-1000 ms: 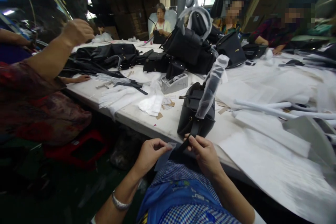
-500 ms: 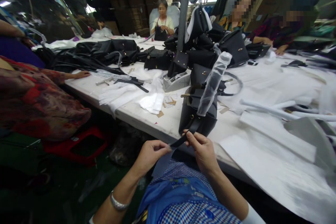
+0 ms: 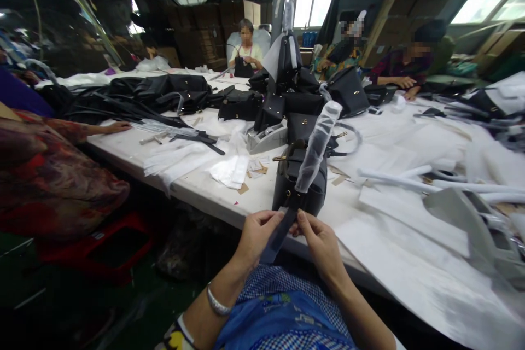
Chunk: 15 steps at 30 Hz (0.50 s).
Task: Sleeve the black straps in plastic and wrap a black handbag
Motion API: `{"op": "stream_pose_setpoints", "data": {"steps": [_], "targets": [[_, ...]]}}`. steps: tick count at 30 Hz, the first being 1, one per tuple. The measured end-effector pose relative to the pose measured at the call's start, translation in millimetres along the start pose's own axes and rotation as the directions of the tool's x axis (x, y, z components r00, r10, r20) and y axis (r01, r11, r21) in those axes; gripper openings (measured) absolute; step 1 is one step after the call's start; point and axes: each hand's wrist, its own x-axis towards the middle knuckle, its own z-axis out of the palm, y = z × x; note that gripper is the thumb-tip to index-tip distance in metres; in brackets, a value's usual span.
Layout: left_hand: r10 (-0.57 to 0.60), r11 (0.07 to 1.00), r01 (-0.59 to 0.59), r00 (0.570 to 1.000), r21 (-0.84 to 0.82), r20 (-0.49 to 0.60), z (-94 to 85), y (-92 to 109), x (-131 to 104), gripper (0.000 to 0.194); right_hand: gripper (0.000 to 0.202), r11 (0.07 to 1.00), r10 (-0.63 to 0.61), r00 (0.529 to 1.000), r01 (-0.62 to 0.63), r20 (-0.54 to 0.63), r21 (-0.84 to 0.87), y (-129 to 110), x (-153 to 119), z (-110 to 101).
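A black handbag (image 3: 305, 175) stands at the near edge of the white table, its handle wrapped in clear plastic (image 3: 318, 145) and pointing up. From its front a dark strap (image 3: 283, 229) hangs down past the table edge. My left hand (image 3: 257, 234) pinches the strap's left side, with a bit of clear film at the fingertips. My right hand (image 3: 315, 232) is closed at the strap's right side, close below the bag; some of its fingers are hidden behind the strap.
Tape dispensers sit behind the bag (image 3: 268, 139) and at the right (image 3: 471, 224). White foam sheets (image 3: 418, 273) cover the right side. Black bags (image 3: 241, 104) are piled farther back. A person's hand (image 3: 118, 127) rests on the left edge; a red stool (image 3: 98, 251) stands below.
My left hand has moved up and right along the strap, nearer the bag and my right hand. The view has tilted up and shifted slightly right.
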Motion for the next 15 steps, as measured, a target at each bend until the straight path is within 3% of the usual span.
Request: {"op": "stream_pose_setpoints", "data": {"steps": [6, 11, 15], "targets": [[0.244, 0.97, -0.241, 0.966, 0.045, -0.085, 15.1, 6, 24, 0.03, 0.04, 0.991, 0.025, 0.997, -0.034, -0.069, -0.13, -13, 7, -7], [0.236, 0.972, -0.236, 0.969, 0.01, -0.067, 14.7, 9, 26, 0.034, 0.035, 0.99, 0.048, 0.997, -0.055, -0.059, -0.131, -15, 14, -4], [0.165, 0.986, -0.165, 0.983, 0.005, -0.081, 12.2, 0, 16, 0.041, 0.035, 0.993, 0.037, 0.997, -0.045, -0.074, -0.108, -14, 15, 0]]}}
